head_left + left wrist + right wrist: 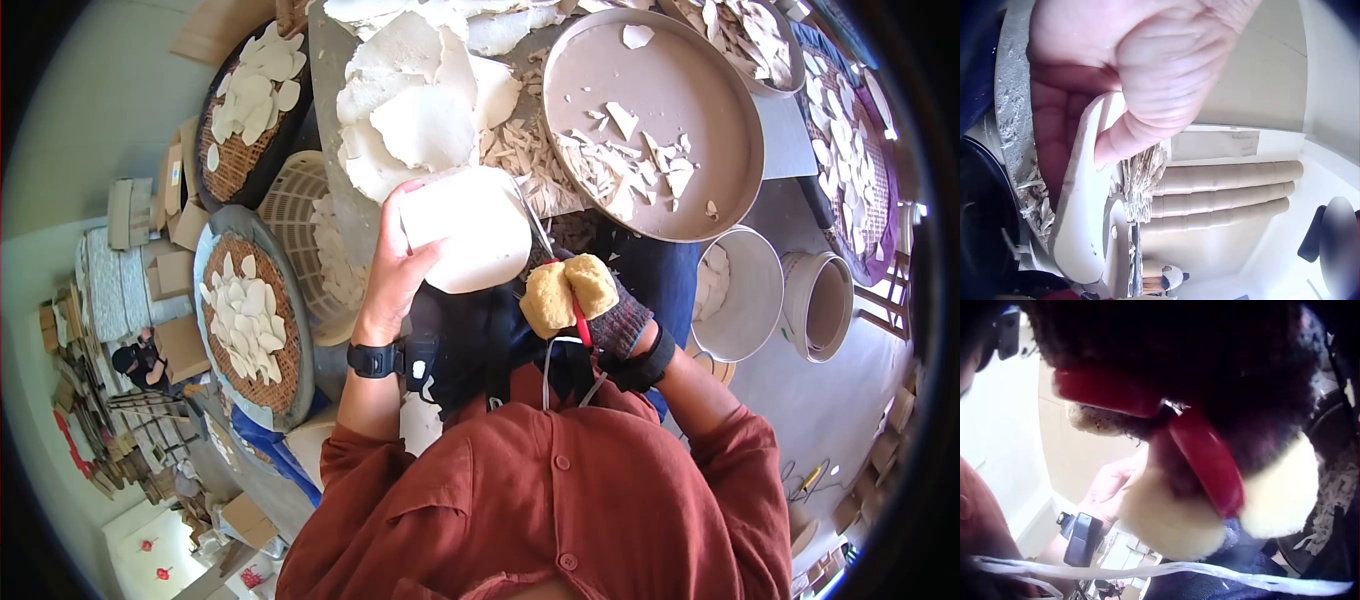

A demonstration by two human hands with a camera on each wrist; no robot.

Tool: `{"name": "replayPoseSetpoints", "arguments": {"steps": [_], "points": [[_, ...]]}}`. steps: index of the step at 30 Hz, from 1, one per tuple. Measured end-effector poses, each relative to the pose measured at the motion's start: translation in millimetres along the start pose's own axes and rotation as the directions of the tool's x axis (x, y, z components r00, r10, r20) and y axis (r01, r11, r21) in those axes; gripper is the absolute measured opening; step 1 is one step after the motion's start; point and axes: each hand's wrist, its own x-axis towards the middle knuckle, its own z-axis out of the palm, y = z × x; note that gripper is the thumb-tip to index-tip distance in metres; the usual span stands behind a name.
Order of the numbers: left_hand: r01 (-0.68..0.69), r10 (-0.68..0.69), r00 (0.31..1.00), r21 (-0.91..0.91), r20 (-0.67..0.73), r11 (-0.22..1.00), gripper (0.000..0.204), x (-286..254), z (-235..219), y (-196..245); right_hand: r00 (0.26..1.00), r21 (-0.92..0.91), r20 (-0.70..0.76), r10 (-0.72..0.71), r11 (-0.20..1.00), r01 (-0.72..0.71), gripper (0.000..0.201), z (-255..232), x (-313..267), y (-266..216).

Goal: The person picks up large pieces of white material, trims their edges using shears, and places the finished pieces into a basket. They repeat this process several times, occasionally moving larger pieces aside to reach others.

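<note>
My bare left hand [392,270] pinches a pale, rounded sheet piece [468,228] between thumb and fingers. Seen edge-on in the left wrist view, the sheet piece [1077,234] is thin and slightly curved. My right hand [622,325], in a dark knitted glove, grips scissors with red handles [583,326]. Yellow foam pads [548,300] are fixed around the handles. The metal blades [536,222] point up along the sheet's right edge. In the right wrist view, the red handles [1210,464] stand spread apart, partly hidden by the glove.
Large pale sheets [430,125] are heaped on the table ahead, beside brown offcuts [535,150]. A round tray [735,130] with scraps stands right of them. A woven tray of cut pieces [245,320] and a plastic basket [290,195] are at left, a white bucket [755,310] at right.
</note>
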Motion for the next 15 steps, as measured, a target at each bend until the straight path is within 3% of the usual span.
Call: {"name": "replayPoseSetpoints", "arguments": {"steps": [3,4,7,10,13,15], "points": [[0.033,-0.034,0.997,0.025,0.063,0.999,0.069,-2,4,9,0.991,0.083,-0.069,-0.115,0.989,0.121,0.021,-2,4,6],[0.055,-0.057,0.995,0.03,0.086,0.998,0.069,-3,5,13,0.988,-0.108,-0.051,-0.143,0.985,0.137,0.022,-6,5,5],[-0.089,0.092,0.995,0.048,-0.047,0.995,0.072,-3,7,6,0.999,0.197,-0.04,-0.021,0.98,0.029,0.023,-11,4,3],[-0.105,0.088,0.981,-0.09,-0.176,0.99,0.067,-4,8,-3,1.0,0.03,-0.026,-0.001,1.0,0.002,0.026,-4,-3,2],[-0.127,0.129,0.968,0.025,-0.216,0.992,0.058,3,0,-18,0.991,-0.223,-0.108,-0.084,0.973,0.058,0.027,9,-7,-2],[-0.106,0.097,0.982,-0.047,-0.159,0.993,0.053,4,0,-8,0.997,0.13,-0.065,0.033,0.991,-0.024,0.028,0,-5,0]]}}
